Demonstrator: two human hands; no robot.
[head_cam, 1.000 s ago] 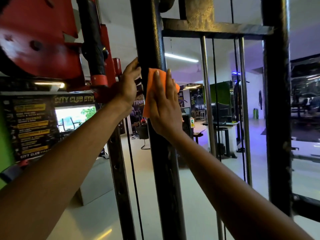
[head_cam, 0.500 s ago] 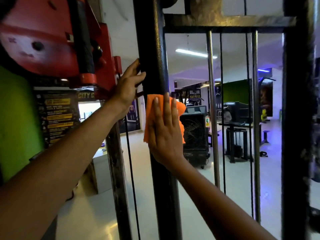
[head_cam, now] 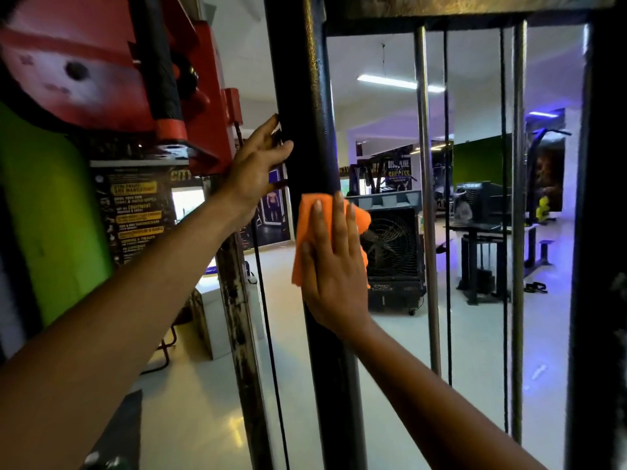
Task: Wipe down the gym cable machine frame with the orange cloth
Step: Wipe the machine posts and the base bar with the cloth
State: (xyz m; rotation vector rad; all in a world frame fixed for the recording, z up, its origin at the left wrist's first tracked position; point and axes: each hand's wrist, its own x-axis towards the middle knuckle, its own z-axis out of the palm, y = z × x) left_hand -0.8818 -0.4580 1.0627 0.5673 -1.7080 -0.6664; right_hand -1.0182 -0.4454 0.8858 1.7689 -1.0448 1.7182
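Orange cloth (head_cam: 307, 239) lies flat against the front of the black upright post (head_cam: 305, 96) of the cable machine frame, pinned there by the right hand (head_cam: 334, 266), whose fingers are straight and spread over it; one corner of the cloth sticks out past the post on the right. The left hand (head_cam: 256, 167) rests higher up on the post's left side, fingers loosely extended, gripping nothing. This looks like the wiping stroke along the post itself. The next move calls for steady palm pressure while sliding the cloth down the unwiped length below.
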